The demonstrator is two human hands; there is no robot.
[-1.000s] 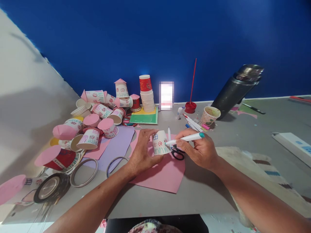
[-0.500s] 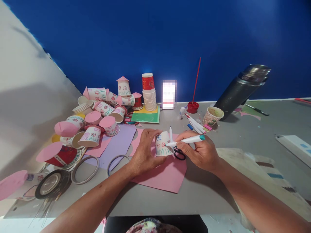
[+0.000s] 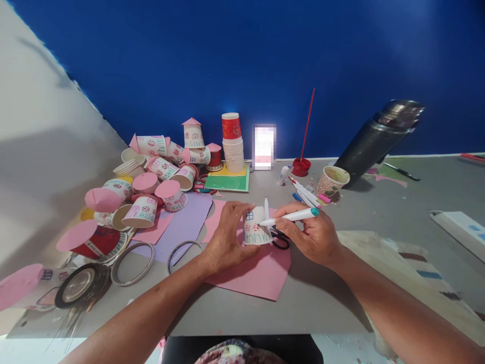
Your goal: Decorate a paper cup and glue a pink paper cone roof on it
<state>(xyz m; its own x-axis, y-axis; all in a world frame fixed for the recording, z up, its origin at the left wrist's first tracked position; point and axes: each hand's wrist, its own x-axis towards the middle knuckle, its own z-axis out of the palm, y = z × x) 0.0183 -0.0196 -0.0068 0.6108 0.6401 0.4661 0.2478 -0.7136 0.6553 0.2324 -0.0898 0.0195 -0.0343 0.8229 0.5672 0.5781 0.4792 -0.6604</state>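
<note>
From the head: left hand (image 3: 226, 238), fingers gripping the drawn-on paper cup (image 3: 256, 236) over the pink sheet (image 3: 254, 275), in from the middle of the tabletop (image 3: 215, 318)'s front edge. And here's the right hand (image 3: 309, 233), fingers pinching the green-ended marker (image 3: 293, 216), tip right at the cup's red flowers (image 3: 254, 228)!
</note>
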